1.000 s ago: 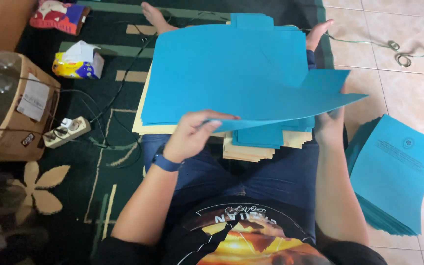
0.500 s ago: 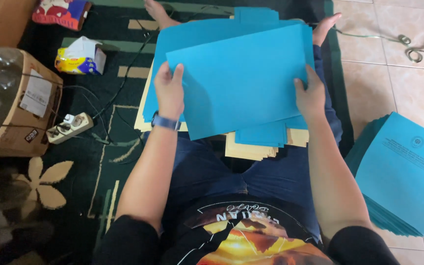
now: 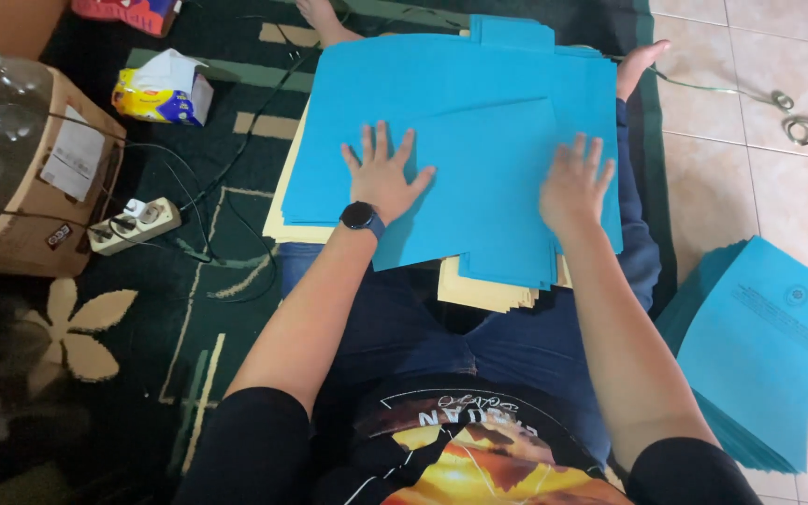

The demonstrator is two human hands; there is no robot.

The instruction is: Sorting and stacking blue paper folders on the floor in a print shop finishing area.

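A folded blue paper folder (image 3: 483, 178) lies on a wide blue sheet (image 3: 441, 79) spread over my lap, with a stack of cream sheets (image 3: 488, 290) under it. My left hand (image 3: 383, 173), a dark watch on its wrist, presses flat on the folder's left edge with fingers spread. My right hand (image 3: 572, 182) presses flat on the folder's right side, fingers apart. Neither hand grips anything.
A pile of blue folders (image 3: 764, 346) sits on the tiled floor at my right. To the left are a cardboard box (image 3: 25, 187) with water bottles, a power strip (image 3: 133, 224) with cables, and a tissue pack (image 3: 161, 89). A loose cord (image 3: 787, 117) lies far right.
The raised blue folder has been folded over and lowered onto the stack. Both hands have let go of its edges and now lie flat on top of it.
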